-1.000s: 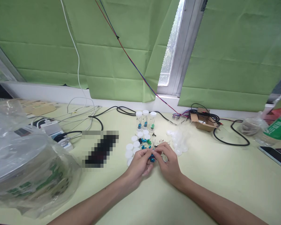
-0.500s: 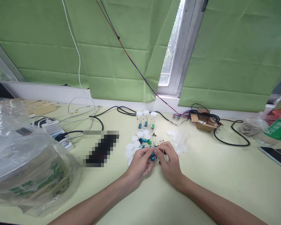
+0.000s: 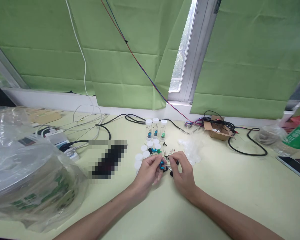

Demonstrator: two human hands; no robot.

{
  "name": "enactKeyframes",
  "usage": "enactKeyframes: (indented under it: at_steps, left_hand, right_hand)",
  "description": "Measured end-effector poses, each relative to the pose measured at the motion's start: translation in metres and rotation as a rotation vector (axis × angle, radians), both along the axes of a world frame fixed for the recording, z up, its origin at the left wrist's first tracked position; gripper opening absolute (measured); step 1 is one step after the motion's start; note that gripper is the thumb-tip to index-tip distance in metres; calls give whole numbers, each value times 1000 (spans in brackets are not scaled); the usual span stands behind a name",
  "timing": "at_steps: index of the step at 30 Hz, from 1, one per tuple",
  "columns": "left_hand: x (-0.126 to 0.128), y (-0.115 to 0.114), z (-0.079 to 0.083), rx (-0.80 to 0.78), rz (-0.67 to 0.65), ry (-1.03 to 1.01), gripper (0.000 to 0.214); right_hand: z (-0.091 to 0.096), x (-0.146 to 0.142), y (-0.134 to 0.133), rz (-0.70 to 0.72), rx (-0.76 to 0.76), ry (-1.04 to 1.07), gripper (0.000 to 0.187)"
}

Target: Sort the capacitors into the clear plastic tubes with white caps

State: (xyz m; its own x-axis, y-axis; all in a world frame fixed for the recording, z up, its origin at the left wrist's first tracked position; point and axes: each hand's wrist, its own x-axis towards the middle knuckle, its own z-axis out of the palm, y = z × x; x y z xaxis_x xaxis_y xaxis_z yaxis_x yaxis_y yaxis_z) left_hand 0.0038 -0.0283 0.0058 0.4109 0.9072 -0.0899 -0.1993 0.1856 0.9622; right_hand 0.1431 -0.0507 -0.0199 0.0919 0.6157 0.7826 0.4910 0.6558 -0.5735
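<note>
My left hand (image 3: 150, 168) is closed, with a small shiny blue metal part (image 3: 162, 164) pinched between thumb and fingers. Just to its right, my right hand (image 3: 183, 170) has thumb and forefinger pressed together; whatever is between them is too small to make out. Small black round pieces (image 3: 171, 173) and thin metal pins (image 3: 168, 152) lie around the fingertips. Beyond my left hand are loose blue parts (image 3: 154, 150) and a green part (image 3: 159, 151). White-capped jars (image 3: 139, 156) stand beside them. Behind, three clear capped tubes (image 3: 155, 128) hold blue or green parts with pins.
Clear plastic pieces (image 3: 190, 151) are heaped right of the parts. A bagged spool (image 3: 35, 173) fills the left side, near a power strip (image 3: 57, 138). Black cables (image 3: 135, 117) and a small cardboard box (image 3: 216, 133) line the back. A phone (image 3: 295, 168) and a bottle (image 3: 295, 138) lie right.
My hands have drawn slightly apart at the fingertips. The blue part in my left hand now sits higher and shows more clearly.
</note>
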Motion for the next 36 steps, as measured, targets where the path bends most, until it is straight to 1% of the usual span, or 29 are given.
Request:
enactKeyframes:
  at_steps: [4, 6, 10, 13, 18, 21, 28, 33, 36]
  left_hand:
    - [-1, 1, 2, 9, 12, 16, 41]
    - [-2, 2, 3, 15, 15, 18, 41]
    - [-6, 6, 5, 32, 14, 36, 38]
    - [-8, 8, 7, 38, 37, 42, 36]
    - [-9, 10, 7, 48, 62, 57, 36]
    - [-10, 11, 6, 52, 85, 57, 36]
    - [-11, 13, 7, 65, 89, 45, 36]
    - [-11, 13, 5, 67, 86, 48, 35]
    - [-11, 14, 4, 86, 74, 43, 35]
  right_hand:
    - [0, 9, 1, -89, -18, -8, 15]
    - [0, 13, 2, -104, -37, -42, 15]
    - [-3, 19, 5, -63, -80, -190, 13]
    - [-6, 21, 8, -60, -93, -301, 12]
    - [-5, 31, 13, -79, -135, -469, 18]
    - [-4, 39, 17, -47, -180, -565, 21]
    - [-2, 45, 20, 45, -258, -699, 19]
    - [1, 43, 18, 51, -342, -772, 16]
    - [0, 43, 19, 38, -363, -827, 16]
